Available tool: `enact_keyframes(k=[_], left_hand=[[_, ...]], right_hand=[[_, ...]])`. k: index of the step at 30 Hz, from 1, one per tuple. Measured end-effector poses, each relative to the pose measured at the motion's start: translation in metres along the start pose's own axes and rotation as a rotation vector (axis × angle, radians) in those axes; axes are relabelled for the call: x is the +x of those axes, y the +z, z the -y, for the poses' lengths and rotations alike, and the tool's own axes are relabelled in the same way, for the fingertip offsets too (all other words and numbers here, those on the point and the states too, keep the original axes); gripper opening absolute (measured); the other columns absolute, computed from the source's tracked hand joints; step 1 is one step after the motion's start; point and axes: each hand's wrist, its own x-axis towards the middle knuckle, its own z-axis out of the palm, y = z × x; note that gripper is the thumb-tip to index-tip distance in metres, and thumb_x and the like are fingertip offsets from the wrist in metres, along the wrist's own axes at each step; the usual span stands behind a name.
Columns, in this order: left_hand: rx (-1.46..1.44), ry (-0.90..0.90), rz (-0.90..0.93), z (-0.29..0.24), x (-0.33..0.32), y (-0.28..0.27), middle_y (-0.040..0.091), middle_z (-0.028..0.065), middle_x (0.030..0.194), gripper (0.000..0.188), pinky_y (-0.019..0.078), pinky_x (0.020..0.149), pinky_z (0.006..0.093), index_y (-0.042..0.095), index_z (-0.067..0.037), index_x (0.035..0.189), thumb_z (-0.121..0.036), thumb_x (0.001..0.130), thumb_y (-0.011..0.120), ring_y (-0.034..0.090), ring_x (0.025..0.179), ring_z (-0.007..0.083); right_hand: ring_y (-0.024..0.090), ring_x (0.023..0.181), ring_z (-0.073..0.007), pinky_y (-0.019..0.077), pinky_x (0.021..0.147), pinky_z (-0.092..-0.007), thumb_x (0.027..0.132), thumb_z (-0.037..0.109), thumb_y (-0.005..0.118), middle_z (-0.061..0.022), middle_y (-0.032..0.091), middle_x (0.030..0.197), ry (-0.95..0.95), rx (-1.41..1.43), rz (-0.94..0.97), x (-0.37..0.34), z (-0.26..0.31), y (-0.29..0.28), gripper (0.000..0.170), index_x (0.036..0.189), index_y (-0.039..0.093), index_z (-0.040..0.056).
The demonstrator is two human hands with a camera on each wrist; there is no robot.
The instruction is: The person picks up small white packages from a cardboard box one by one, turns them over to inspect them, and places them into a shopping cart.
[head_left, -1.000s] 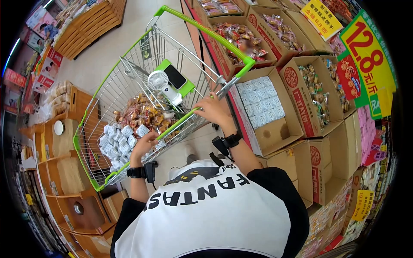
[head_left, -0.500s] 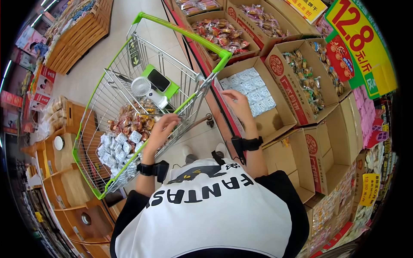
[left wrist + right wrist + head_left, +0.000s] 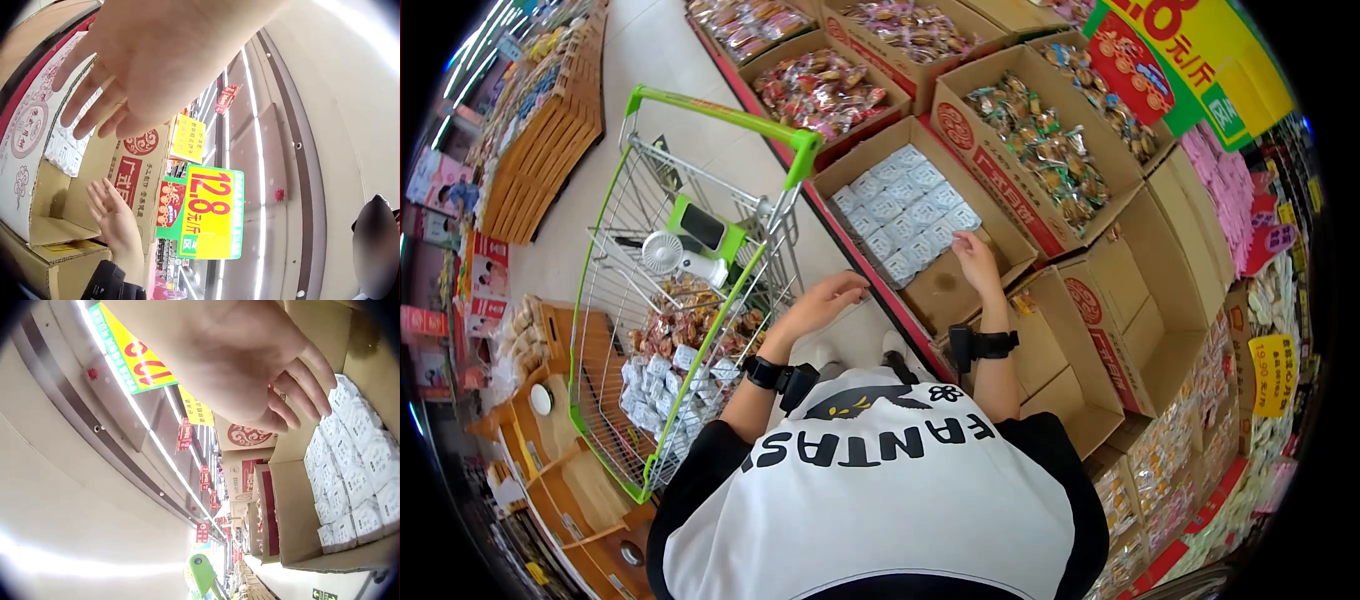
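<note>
White-wrapped square packets [image 3: 908, 212] lie in rows inside an open cardboard box [image 3: 948, 312]. My right hand [image 3: 977, 262] hangs over the near right part of this box, fingers loosely bent and holding nothing. In the right wrist view its fingertips appear beside the packets [image 3: 353, 472]. My left hand [image 3: 825, 302] is over the floor between the cart and the box's red-edged stand, its fingers extended and free of any object. The left wrist view shows the left palm [image 3: 162, 69] with fingers spread, and the right hand [image 3: 119, 219] beyond it at the box.
A green-rimmed shopping cart [image 3: 722, 335] stands at the left, holding white packets [image 3: 665, 385], other wrapped snacks [image 3: 685, 318], a small fan [image 3: 665, 252] and a phone [image 3: 700, 226]. Neighbouring boxes hold wrapped pastries [image 3: 1040, 140]. A price sign [image 3: 1200, 70] rises behind them.
Both hands have left the cart handle and moved right; my right hand has come over the box of white packets. The view has turned so the cart sits farther left.
</note>
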Motion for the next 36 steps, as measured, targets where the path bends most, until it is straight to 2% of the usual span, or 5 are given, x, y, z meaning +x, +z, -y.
enact_keyframes(k=[6, 10, 17, 25, 36], left_hand=[[0.002, -0.02, 0.198, 0.017, 0.031, 0.006, 0.054, 0.0088, 0.09, 0.023, 0.0409, 0.074, 0.0253, 0.045, 0.002, 0.102, -0.012, 0.083, 0.042, 0.051, 0.082, 0.014], [-0.053, -0.037, 0.207, 0.028, 0.055, 0.008, 0.054, 0.0093, 0.091, 0.024, 0.041, 0.073, 0.0252, 0.044, 0.001, 0.104, -0.012, 0.083, 0.043, 0.051, 0.082, 0.014], [0.016, -0.03, 0.217, 0.041, 0.092, 0.005, 0.052, 0.0086, 0.096, 0.026, 0.0413, 0.072, 0.0243, 0.043, 0.0, 0.104, -0.011, 0.081, 0.044, 0.05, 0.081, 0.0128], [0.051, -0.091, 0.316, 0.038, 0.103, 0.001, 0.052, 0.0078, 0.095, 0.026, 0.0408, 0.072, 0.0241, 0.045, -0.002, 0.104, -0.011, 0.08, 0.045, 0.05, 0.082, 0.0129], [-0.065, 0.026, 0.176, 0.058, 0.116, -0.002, 0.055, 0.0072, 0.079, 0.019, 0.0421, 0.062, 0.0235, 0.049, -0.002, 0.096, -0.01, 0.079, 0.045, 0.053, 0.07, 0.0131]], right_hand=[[0.054, 0.08, -0.0186, 0.0409, 0.069, -0.0271, 0.079, 0.017, 0.047, -0.0116, 0.057, 0.087, 0.113, 0.098, 0.026, -0.007, -0.044, -0.001, 0.03, 0.103, 0.049, 0.0003], [0.051, 0.081, -0.0129, 0.0408, 0.067, -0.0231, 0.08, 0.022, 0.047, -0.0063, 0.055, 0.093, 0.407, 0.299, 0.038, -0.012, -0.051, 0.013, 0.034, 0.108, 0.048, 0.0019], [0.05, 0.084, -0.0168, 0.0413, 0.07, -0.0264, 0.08, 0.026, 0.046, -0.0095, 0.05, 0.099, 0.553, 0.476, -0.162, -0.013, -0.044, 0.013, 0.039, 0.109, 0.045, -0.0005], [0.04, 0.102, -0.032, 0.0385, 0.081, -0.0374, 0.077, 0.04, 0.048, -0.0182, 0.031, 0.12, 0.768, 0.557, -0.05, -0.003, -0.047, 0.042, 0.066, 0.123, 0.023, 0.001], [0.04, 0.099, -0.0341, 0.0403, 0.077, -0.0435, 0.074, 0.043, 0.05, -0.0223, 0.033, 0.115, 0.872, 0.777, 0.029, 0.007, -0.087, 0.069, 0.066, 0.119, 0.026, 0.0009]])
